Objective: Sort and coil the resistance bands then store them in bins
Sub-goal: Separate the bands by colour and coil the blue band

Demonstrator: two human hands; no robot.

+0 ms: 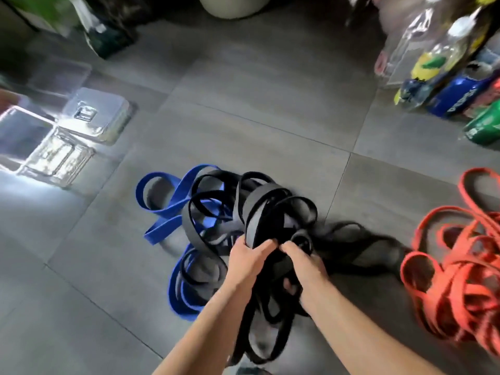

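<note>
Fingers (263, 246) of left hand (247, 259) and right hand (307, 265) are clenched round the tangled black resistance bands (270, 207); clear bins (92, 120) are seen well apart leftward, nearer the left hand.

Both bare forearms reached in from the lower edge, the left from the bottom centre and the right from the bottom right, converging toward the middle. The left hand (250, 259) was turned with its back to the camera, its fingers curled over the top of a bunch of black bands (270, 209) and its wrist roughly in line with the forearm. The right hand (305, 263) sat just beside it, knuckles close to the left hand's fingertips, fingers curled down into the same bunch. A fingertip or thumb showed below it between the loops. Both hands were raised and level with each other.
</note>
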